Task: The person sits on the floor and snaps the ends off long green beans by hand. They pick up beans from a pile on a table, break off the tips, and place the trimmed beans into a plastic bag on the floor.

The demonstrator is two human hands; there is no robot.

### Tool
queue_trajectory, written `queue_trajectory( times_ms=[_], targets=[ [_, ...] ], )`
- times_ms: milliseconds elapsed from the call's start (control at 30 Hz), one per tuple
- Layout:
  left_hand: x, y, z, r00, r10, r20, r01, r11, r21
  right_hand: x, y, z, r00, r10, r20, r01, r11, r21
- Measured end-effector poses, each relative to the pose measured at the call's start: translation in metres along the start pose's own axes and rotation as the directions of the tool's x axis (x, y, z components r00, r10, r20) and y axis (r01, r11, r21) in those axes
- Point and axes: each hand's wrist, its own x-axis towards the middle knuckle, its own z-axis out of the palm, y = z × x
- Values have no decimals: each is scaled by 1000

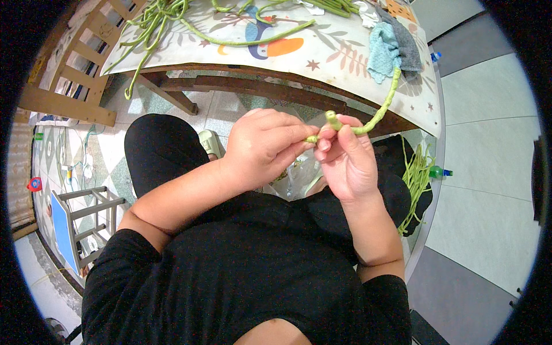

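A long green bean point(382, 112) runs through the fingers of my right hand point(352, 164), in front of my lap. One broken end sticks up between the fingers, and the rest curves up and right toward the table edge, its tip next to a light blue cloth point(382, 53). My left hand point(267, 144) pinches a short green bean piece point(311, 139) between thumb and fingers. The fingertips of both hands almost meet. Below them, partly hidden, is a clear plastic bag point(301, 179) between my legs.
Loose long beans point(158, 26) lie on the printed tablecloth point(333, 63), one trailing over the table's edge. Another bundle of long beans point(415, 184) hangs at my right, beside a green bottle point(437, 172). A blue-topped stool point(66, 233) and a wooden chair point(75, 77) stand left.
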Motion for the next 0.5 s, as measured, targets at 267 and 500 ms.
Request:
queue_trajectory(
  times_ms=[267,500],
  targets=[
    [-27,-5,25,927,-263,267,274,962,-4,4,-26,-5,982,-134,133,149,983,-108],
    [-89,-58,73,591,-568,573,602,783,155,1,-25,-1,961,-146,234,183,972,-149]
  ],
)
